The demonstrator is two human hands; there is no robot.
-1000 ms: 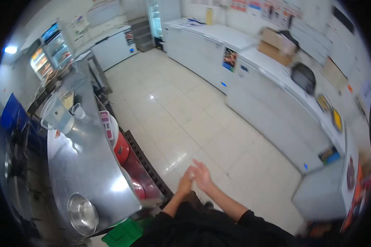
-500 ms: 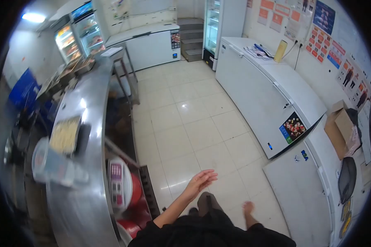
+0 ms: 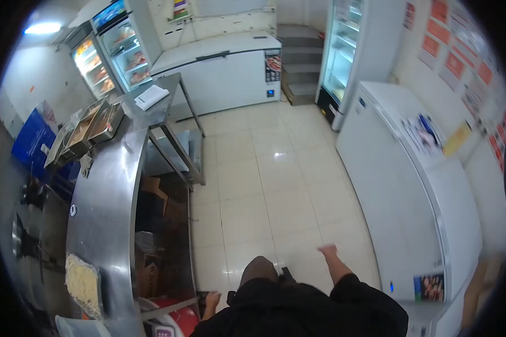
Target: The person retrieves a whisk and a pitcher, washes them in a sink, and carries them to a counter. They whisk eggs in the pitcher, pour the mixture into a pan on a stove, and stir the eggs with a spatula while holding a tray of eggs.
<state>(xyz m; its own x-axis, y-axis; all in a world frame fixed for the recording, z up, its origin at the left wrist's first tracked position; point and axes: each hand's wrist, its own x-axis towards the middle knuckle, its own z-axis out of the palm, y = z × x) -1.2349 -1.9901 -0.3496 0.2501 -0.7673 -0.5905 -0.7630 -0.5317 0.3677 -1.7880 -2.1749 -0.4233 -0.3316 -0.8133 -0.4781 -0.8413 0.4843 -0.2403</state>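
My left hand (image 3: 212, 299) hangs low beside the steel counter (image 3: 109, 208), near the red and white items under it. Its fingers are loosely bent and apart, with nothing seen in them. Out over the tiled floor is my right hand (image 3: 328, 250), slightly blurred, its fingers loose and holding nothing visible. A tray of pale shredded food (image 3: 83, 285) lies on the counter's near end, with a clear plastic container (image 3: 81, 327) just below it in view.
White chest freezers stand at the right (image 3: 399, 185) and the back (image 3: 225, 78). Metal trays (image 3: 104, 123) and white papers (image 3: 151, 98) lie at the counter's far end. Steps (image 3: 303, 62) rise beside a glass-door fridge (image 3: 343, 50). Tiled floor (image 3: 258, 185) runs between counter and freezer.
The view has moved forward along the aisle, and the tray and container now sit lower in view. My left hand has dropped down and left; my right hand appears higher.
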